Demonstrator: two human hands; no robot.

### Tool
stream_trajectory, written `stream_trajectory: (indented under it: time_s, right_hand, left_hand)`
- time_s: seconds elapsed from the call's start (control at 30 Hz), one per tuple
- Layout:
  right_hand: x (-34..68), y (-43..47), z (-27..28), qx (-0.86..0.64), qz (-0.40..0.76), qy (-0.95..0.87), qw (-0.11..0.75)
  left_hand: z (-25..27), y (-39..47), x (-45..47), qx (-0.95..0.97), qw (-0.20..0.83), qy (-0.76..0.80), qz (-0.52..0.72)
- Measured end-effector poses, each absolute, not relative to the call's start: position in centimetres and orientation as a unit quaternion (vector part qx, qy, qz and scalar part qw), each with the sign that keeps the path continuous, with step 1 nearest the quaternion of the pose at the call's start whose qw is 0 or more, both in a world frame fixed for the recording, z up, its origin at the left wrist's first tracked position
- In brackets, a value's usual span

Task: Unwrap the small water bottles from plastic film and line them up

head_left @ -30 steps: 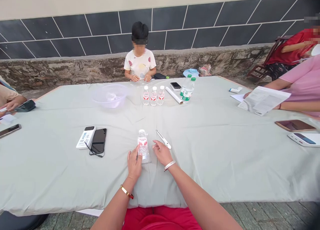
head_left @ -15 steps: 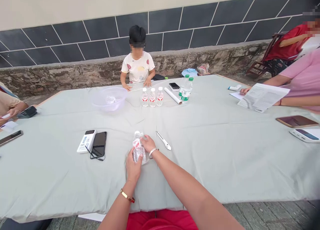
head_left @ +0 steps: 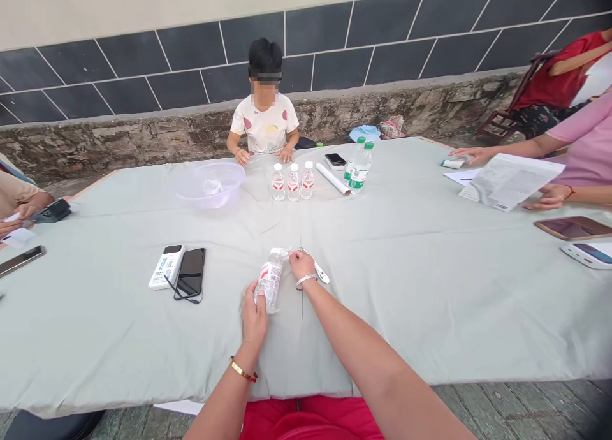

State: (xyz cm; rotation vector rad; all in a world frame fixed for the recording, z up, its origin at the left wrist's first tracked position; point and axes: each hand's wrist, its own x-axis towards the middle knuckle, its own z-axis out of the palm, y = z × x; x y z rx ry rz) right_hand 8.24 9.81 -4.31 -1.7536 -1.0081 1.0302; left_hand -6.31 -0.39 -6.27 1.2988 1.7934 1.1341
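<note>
My left hand [head_left: 254, 317] is closed around the lower part of a small clear water bottle [head_left: 271, 274] with a red and white label and a white cap. The bottle leans to the right, just above or on the cloth. Clear thin plastic [head_left: 284, 251] shows by the bottle's cap, and my right hand [head_left: 302, 264] pinches its edge with the fingertips. Under and beside my right hand lies a white utility knife [head_left: 321, 271], partly covered by the hand.
Three small water bottles [head_left: 292, 183], a purple basin [head_left: 210, 188], a white roll [head_left: 333, 179] and two green-capped bottles [head_left: 359, 169] stand or lie farther back on the cloth-covered table [head_left: 406, 268]. A black phone [head_left: 191, 272] and power bank [head_left: 166, 267] lie left. Other people sit around.
My right hand has moved from the bottle's side rightward, pulling the clear plastic away from its top. The bottle has tilted to the right in my left hand.
</note>
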Motion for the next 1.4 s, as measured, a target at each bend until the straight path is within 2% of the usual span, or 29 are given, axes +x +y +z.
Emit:
stream_trajectory:
  time_s: [0.13, 0.23, 0.43, 0.53, 0.7, 0.9, 1.03, 1.13, 1.27, 1.4]
  right_hand:
    - [8.8, 9.4, -3.9, -0.697, 0.431, -0.375, 0.434]
    - [8.4, 9.1, -3.5, -0.688, 0.441, -0.371, 0.441]
    - [8.0, 9.3, -2.5, -0.672, 0.433, -0.396, 0.452]
    - [8.0, 8.6, -2.8, -0.679, 0.438, -0.396, 0.435]
    - [7.2, 7.5, -4.3, -0.695, 0.428, -0.472, 0.333]
    - [8.0, 7.8, -4.7, -0.715, 0.407, -0.458, 0.336]
    - [8.5, 7.6, -4.1, -0.713, 0.441, -0.429, 0.336]
    - [8.0, 7.3, -3.6, -0.707, 0.468, -0.406, 0.341]
    - [6.4, 6.4, -3.4, -0.698, 0.482, -0.403, 0.343]
    - [5.7, 5.2, -4.0, -0.691, 0.476, -0.429, 0.334]
  left_hand:
    - [-6.3, -0.2, -7.1, 0.492, 0.362, 0.665, 0.429]
    - [-4.9, 0.0, -7.7, 0.509, 0.372, 0.676, 0.381]
    - [-2.1, 1.2, -8.2, 0.614, 0.267, 0.701, 0.247]
    - [-2.4, 1.6, -8.3, 0.585, 0.287, 0.714, 0.257]
    - [-2.9, 1.3, -8.2, 0.555, 0.301, 0.727, 0.27]
    - [-1.9, 1.5, -9.3, 0.528, 0.353, 0.744, 0.205]
    - [-1.1, 2.4, -10.1, 0.551, 0.275, 0.761, 0.205]
    - [-0.5, 3.1, -9.6, 0.581, 0.257, 0.746, 0.199]
    - [-0.4, 3.6, -8.3, 0.607, 0.268, 0.731, 0.159]
    - [-1.4, 3.2, -8.7, 0.561, 0.331, 0.735, 0.19]
